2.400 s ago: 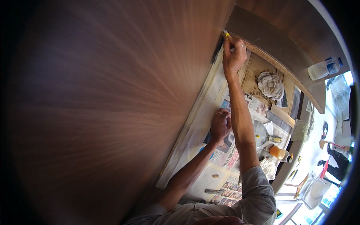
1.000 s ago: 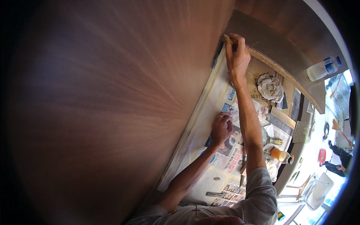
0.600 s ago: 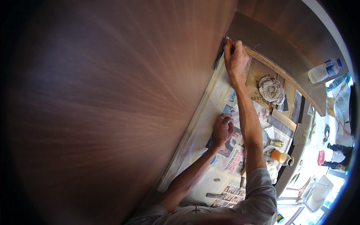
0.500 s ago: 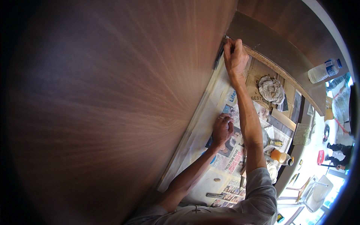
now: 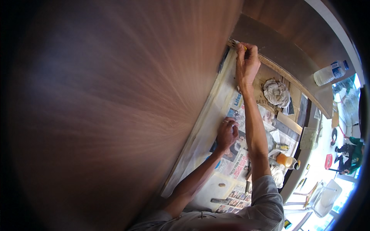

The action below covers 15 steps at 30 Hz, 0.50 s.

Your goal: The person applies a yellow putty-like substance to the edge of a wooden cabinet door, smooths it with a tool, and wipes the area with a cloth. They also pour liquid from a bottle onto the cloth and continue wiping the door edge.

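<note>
My right hand (image 5: pixel 248 63) is raised at the far end of a layered board edge (image 5: pixel 283 69), close to the large brown wood-grained panel (image 5: pixel 115 107). Its fingers pinch a small tool with a yellow part (image 5: pixel 244 48); its pale end lies by the corner where edge and panel meet, and the fingers hide most of it. Lower down, my left hand (image 5: pixel 228 134) is closed, its fingers curled over the newspaper (image 5: pixel 239 161) beside the panel. What it holds, if anything, is hidden.
A crumpled white cloth (image 5: pixel 276 93) lies on cardboard. A bottle of orange liquid (image 5: pixel 284 159) stands near a second cloth (image 5: pixel 276 175). On the ledge at right is a water bottle (image 5: pixel 329 74). Beyond are a chair (image 5: pixel 327 198) and a person in green (image 5: pixel 354 154).
My right hand has shifted slightly right and down and turned, so the yellow part of the tool now shows. The left hand has hardly moved. More of the person in green shows.
</note>
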Tool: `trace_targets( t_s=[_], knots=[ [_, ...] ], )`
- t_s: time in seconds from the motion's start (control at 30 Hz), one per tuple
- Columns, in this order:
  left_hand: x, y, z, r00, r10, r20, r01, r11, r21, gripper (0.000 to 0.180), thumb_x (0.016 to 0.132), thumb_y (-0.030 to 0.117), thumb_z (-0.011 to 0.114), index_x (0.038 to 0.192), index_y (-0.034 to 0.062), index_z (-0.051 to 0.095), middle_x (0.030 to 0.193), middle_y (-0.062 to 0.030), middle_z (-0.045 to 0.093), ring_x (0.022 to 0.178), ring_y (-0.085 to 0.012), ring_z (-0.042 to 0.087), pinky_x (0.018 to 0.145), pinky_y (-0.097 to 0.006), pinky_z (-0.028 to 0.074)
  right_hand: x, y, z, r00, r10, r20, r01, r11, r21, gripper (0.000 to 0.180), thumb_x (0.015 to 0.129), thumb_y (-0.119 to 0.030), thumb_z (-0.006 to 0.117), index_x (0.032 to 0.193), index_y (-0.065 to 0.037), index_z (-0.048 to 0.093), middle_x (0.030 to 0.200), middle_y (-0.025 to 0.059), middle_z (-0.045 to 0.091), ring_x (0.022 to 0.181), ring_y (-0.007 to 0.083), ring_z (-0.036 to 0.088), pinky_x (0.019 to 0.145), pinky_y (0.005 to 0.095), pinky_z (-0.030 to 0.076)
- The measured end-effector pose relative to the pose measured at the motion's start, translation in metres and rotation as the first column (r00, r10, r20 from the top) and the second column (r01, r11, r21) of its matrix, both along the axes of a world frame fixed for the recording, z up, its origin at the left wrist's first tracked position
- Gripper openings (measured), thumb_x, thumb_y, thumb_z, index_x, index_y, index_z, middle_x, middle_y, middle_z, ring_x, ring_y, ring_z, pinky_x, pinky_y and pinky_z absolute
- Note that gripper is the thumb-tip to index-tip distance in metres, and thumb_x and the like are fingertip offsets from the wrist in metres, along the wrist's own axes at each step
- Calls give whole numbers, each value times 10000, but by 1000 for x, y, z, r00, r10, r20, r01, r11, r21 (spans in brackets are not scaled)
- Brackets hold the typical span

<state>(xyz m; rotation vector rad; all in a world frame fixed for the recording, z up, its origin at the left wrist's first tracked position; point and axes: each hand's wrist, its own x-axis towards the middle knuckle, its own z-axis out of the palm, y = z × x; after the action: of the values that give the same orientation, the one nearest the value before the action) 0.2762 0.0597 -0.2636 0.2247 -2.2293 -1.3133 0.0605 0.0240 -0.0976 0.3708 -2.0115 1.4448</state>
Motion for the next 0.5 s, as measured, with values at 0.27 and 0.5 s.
trace_targets(
  t_s=[0.27, 0.5],
  knots=[
    [1, 1, 0, 1000, -19, 7, 19, 1000, 7, 80, 811, 6, 630, 860, 69, 638, 950, -125, 640, 874, -348, 651, 772, -438, 523, 19, 41, 0, 828, 506, 242, -177, 646, -743, 189, 1019, -220, 654, 1091, -46, 644, 908, 36, 671, 756, 100, 624, 727, 245, 520],
    [2, -3, 7, 999, -45, 19, 44, 999, 25, 161, 885, 16, 612, 1026, 74, 665, 980, -125, 641, 896, -298, 657, 791, -402, 528, 139, 133, -44, 765, 511, 393, 28, 583, -812, 129, 1007, -178, 655, 1032, -52, 642, 861, 20, 607, 777, 102, 589, 712, 250, 506]
  ],
)
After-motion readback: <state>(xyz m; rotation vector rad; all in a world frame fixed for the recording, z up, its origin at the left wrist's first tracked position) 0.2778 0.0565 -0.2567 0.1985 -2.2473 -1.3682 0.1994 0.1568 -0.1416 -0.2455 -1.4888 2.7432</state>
